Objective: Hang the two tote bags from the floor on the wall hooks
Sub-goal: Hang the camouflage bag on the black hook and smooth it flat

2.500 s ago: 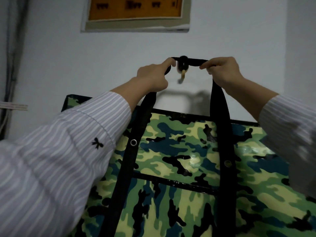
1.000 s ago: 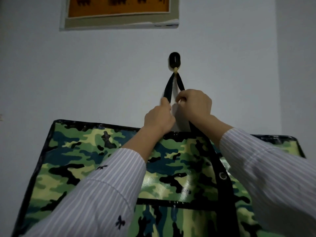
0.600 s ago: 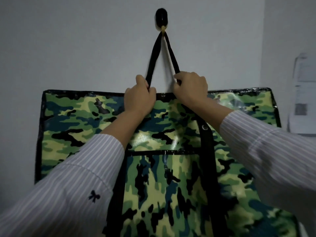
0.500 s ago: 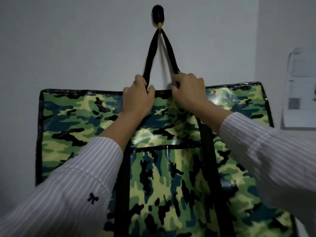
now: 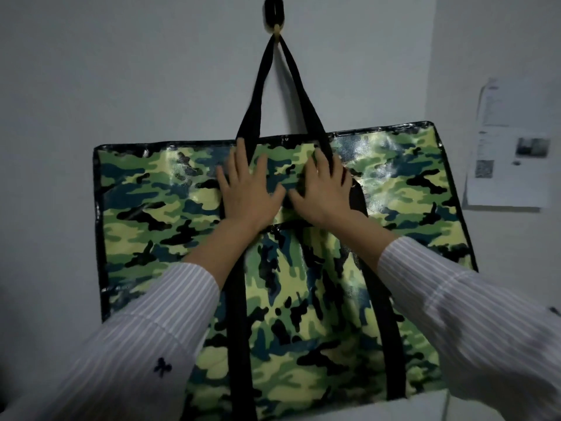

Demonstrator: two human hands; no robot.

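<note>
Both hands, left hand and right hand, have released the strap and now press flat, fingers spread, on the tote bag hanging from the hook, so one bag remains.

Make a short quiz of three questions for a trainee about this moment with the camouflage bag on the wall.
1. True or false: the black handle of the camouflage tote bag is looped over the wall hook.
2. How do the left hand and the right hand meet the bag? A) they grip the handle B) they lie open and flat on its front C) they hold its bottom corners
3. Fill in: on the wall at the right of the bag hangs a ____ with a QR code.

Key
1. True
2. B
3. Paper notice
</note>
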